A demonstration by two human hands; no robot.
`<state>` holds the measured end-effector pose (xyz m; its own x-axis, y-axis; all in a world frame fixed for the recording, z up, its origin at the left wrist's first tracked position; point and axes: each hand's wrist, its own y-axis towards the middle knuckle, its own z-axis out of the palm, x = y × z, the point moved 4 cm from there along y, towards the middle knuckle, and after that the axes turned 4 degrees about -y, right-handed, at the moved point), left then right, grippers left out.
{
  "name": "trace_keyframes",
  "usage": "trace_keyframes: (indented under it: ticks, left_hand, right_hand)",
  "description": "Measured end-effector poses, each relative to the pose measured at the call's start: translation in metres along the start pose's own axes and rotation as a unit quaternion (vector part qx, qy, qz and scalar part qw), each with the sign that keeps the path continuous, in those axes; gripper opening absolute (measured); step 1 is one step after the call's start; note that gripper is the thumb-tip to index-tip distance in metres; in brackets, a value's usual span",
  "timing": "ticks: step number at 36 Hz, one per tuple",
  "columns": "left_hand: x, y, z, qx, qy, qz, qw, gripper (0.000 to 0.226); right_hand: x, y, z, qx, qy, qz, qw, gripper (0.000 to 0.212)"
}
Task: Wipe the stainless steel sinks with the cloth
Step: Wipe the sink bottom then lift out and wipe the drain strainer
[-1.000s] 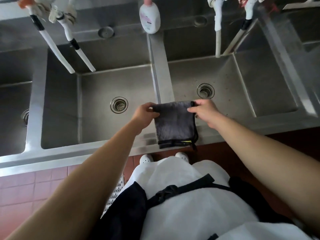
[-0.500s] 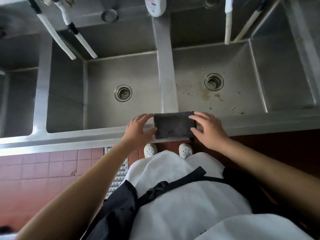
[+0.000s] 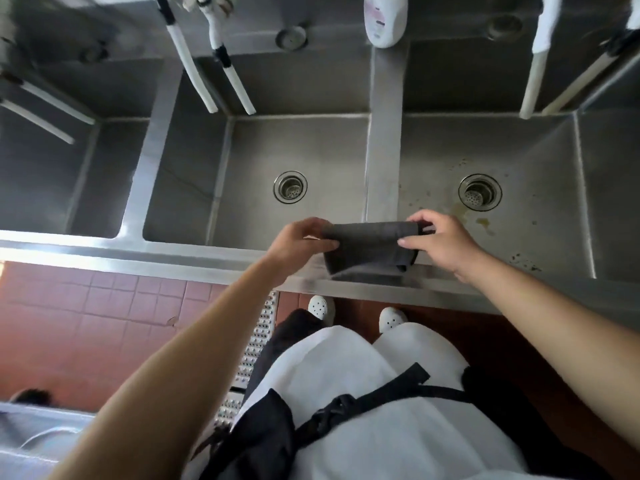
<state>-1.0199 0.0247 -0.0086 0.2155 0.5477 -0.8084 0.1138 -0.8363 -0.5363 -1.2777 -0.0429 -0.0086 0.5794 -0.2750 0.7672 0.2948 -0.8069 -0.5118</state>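
Folded cloth [image 3: 369, 245] now lifted off the rim, both hands still gripping

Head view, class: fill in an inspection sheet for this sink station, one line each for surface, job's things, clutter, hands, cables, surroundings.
Surface: right basin has brown stains near its drain; middle basin looks clean.
Job's things: dark cloth folded over the front rim.
Clutter: white bottle on the divider.
Hands: left hand and right hand pinch the cloth's ends.
Cables: nothing seen; white hoses hang instead.
Surroundings: red floor tiles.
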Motion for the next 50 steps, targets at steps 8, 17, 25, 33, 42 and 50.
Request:
trace_keyframes:
  ticks: [8,17,25,33,42,50]
  left_hand:
    - [0.015,0.035,-0.07,-0.037,-0.215,-0.039,0.975,0.013]
    - [0.084,0.116,-0.138,0.02,-0.19,-0.209,0.959,0.05]
    - [0.131,0.19,-0.156,0.032,-0.183,-0.242,0.952,0.057]
    - [0.157,0.251,-0.177,-0.064,0.041,-0.215,0.974,0.051]
    - [0.169,0.332,-0.166,-0.122,0.361,-0.093,0.92,0.084]
    - [0.191,0.361,-0.144,-0.178,0.313,-0.142,0.922,0.105]
  right_hand:
    - [0.055,0.04,0.057,-0.004,0.093,0.004,0.996,0.018]
    - [0.042,0.121,0.166,-0.014,0.176,0.25,0.952,0.017]
    - [0.019,0.207,0.21,-0.094,0.132,0.318,0.934,0.044]
    - [0.011,0.226,0.209,-0.058,-0.069,0.271,0.958,0.071]
    - [-0.006,0.28,0.251,0.052,-0.319,0.146,0.935,0.082]
    - [-0.055,0.291,0.262,0.042,-0.324,0.167,0.93,0.08]
